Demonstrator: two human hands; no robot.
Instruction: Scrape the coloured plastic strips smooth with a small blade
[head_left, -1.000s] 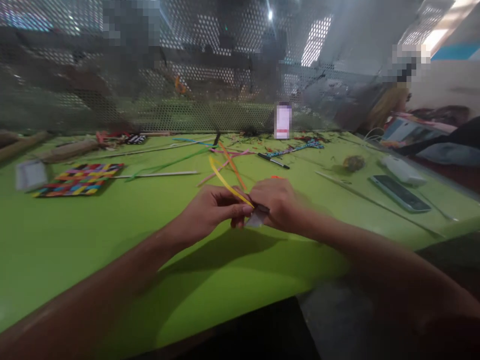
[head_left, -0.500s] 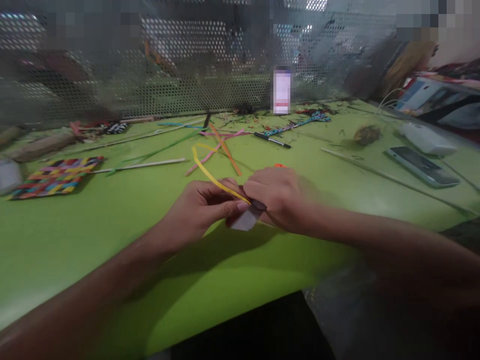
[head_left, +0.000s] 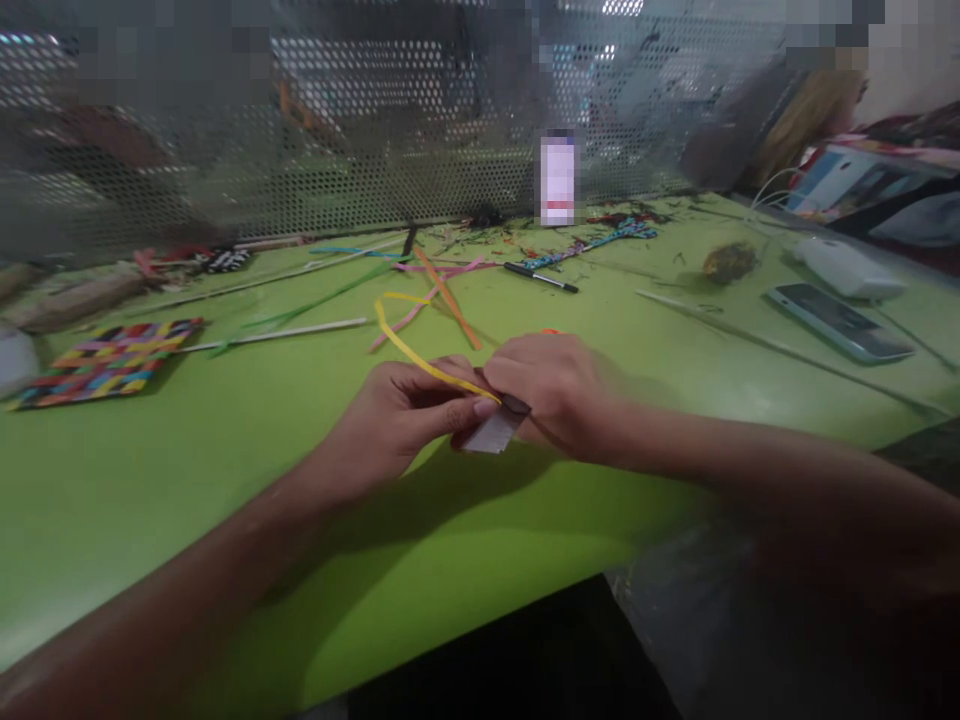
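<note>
My left hand point(head_left: 409, 410) pinches a small whitish folded piece point(head_left: 493, 432) between thumb and fingers, low over the green table point(head_left: 420, 570). My right hand point(head_left: 547, 390) is closed against the same piece from the right, its fingertips largely hidden. A dark part point(head_left: 514, 404) shows at the top of the piece, between the two hands. From there a thin yellow strip point(head_left: 409, 350) curves up to the left and bends back at its far end. A bit of orange point(head_left: 551, 332) peeks out behind my right hand.
Pink and orange strips point(head_left: 450, 300) and a pen point(head_left: 541, 278) lie beyond my hands. A woven multicolour mat point(head_left: 112, 362) is at left, a phone point(head_left: 840, 322) at right. Behind stands a perforated metal screen point(head_left: 360, 150) with a lit upright screen point(head_left: 557, 180).
The yellow strip's loop has shifted a little left and become more rounded. The whitish piece is tilted slightly differently. Both hands keep nearly the same hold, and the view has moved slightly.
</note>
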